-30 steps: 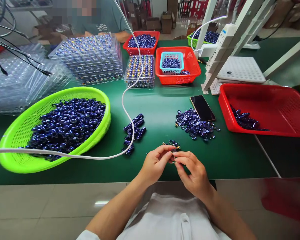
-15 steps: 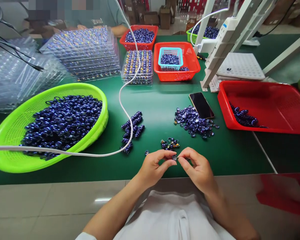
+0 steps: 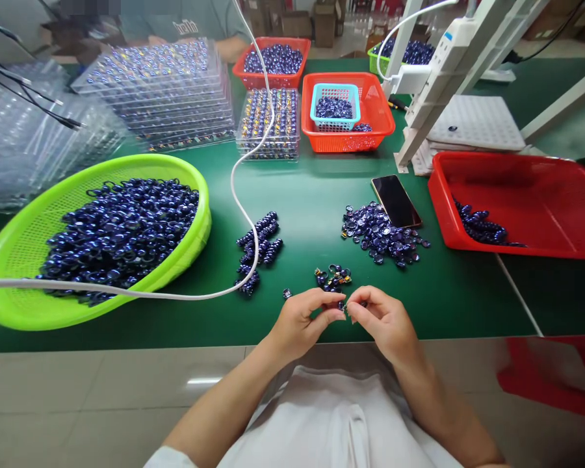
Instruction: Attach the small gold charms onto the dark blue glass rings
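My left hand [image 3: 306,325] pinches a small shiny dark blue piece [image 3: 341,305] between thumb and fingertips, just above the table's front part. My right hand [image 3: 386,325] is closed too, its thumb and fingertips pressed together right beside that piece. What the right fingertips grip is too small to make out. Just beyond them lies a small heap of dark blue rings with yellow bits [image 3: 332,277]. One loose blue cap [image 3: 286,293] rests left of it. Farther back is a pile of blue caps [image 3: 383,234] against a phone [image 3: 396,201].
Left stands a green basket [image 3: 205,218] of blue rings, crossed by a white cable [image 3: 175,296]. Stacked ring rows [image 3: 260,244] lie beside it. A red tray [image 3: 546,250] is at right. Behind are clear trays [image 3: 185,123], red baskets [image 3: 387,130], a metal post [image 3: 433,97] and a person [image 3: 185,36].
The view has shifted slightly. My hands stay close together at the same spot, while the piece between the fingertips shows a darker side. The person opposite has moved their arms.
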The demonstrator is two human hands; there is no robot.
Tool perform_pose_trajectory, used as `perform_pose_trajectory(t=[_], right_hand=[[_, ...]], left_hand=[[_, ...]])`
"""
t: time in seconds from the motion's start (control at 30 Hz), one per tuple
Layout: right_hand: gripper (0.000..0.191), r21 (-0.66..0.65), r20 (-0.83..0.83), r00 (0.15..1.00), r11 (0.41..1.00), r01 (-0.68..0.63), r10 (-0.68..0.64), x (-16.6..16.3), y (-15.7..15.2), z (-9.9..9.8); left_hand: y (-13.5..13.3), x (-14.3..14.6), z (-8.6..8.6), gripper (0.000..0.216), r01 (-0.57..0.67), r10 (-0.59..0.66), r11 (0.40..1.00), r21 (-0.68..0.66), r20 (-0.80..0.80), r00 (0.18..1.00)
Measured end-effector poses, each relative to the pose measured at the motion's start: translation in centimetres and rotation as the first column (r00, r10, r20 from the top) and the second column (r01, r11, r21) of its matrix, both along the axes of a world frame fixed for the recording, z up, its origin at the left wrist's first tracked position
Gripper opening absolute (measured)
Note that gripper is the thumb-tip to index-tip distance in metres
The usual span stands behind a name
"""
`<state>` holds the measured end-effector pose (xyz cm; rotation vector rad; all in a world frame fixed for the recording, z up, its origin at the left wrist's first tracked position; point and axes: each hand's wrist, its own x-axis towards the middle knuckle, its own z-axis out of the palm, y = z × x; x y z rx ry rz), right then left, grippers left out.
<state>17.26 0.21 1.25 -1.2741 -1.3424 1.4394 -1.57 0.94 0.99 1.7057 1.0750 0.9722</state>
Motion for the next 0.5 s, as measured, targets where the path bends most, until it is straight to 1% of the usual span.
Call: perform_pose_trajectory(t=[0.1,0.33,0.5], right_hand=[[0.020,-0.010,-0.017,1.000,1.000,-0.015,0.015,-0.15,-0.02,-0.05],[0.023,-0.051,-0.016,1.000,0.999,-0.003,0.002,-0.50,-0.21,-0.32],[0.024,-0.059,-0.014,0.999,0.997,0.041,-0.042,-0.59,-0.27,-0.18]], left_hand=[[0.06,-0.01,-0.12,0.020,0.005,-0.006,1.000,0.011,0.023,1.000],[0.05,-0.12,-0.46,0.021,-0.008,0.008,1.000,0.015,0.035,0.999],[-0.07,-0.02,-0.50,0.022,-0.033,0.033,0.999,-0.003,0.041,0.999]])
